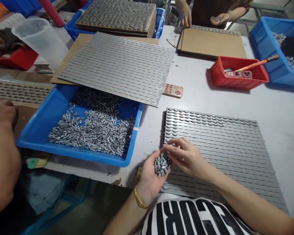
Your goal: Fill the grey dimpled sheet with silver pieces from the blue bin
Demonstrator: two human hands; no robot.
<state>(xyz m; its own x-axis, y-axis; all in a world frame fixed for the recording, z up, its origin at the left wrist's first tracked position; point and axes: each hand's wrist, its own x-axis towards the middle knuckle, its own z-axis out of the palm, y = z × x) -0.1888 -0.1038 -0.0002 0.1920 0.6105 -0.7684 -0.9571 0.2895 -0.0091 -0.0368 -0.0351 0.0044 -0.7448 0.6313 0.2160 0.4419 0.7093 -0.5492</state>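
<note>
My left hand (pixel 153 173) is cupped around a pile of small grey spindle-shaped pieces (pixel 162 164), beside the left edge of a grey grooved board (pixel 225 147). Above it, my right hand (pixel 183 153) has its thumb and fingertips pinched together at the board's left edge; what they hold, if anything, is too small to name. Rows of the same pieces lie in the board's upper grooves, with shorter rows at the upper left. To the left, a blue tray (pixel 134 130) holds many loose grey pieces.
Another grooved board (pixel 120 65) on cardboard overhangs the tray. A phone (pixel 172 90) and a red bin (pixel 237 81) lie beyond my board. One person's hands (pixel 186 16) work at the far side; another person's arm (pixel 2 156) is at left.
</note>
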